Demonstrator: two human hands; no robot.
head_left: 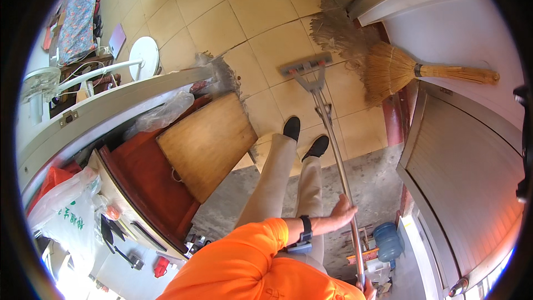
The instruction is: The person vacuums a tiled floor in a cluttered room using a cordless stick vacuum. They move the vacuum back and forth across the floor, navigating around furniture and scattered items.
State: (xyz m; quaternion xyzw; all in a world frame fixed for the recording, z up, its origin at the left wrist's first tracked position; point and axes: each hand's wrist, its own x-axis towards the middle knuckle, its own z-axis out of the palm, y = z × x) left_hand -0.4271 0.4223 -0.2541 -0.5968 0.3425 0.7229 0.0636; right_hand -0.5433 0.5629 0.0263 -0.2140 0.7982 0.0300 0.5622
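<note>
My left hand, with a black band on its wrist, holds the metal pole of a sponge mop about midway. My right hand is around the pole's upper end at the bottom edge of the view, partly cut off. The mop's flat head rests on the yellow floor tiles, ahead of my black shoes. A straw broom lies to the right of the mop head, its bristles near a dark, dirty or wet patch on the tiles.
A wooden board leans over a red-brown cabinet at left. Beyond it are a door frame and a white fan. A grey door stands at right. Behind me are bare concrete and a blue water bottle.
</note>
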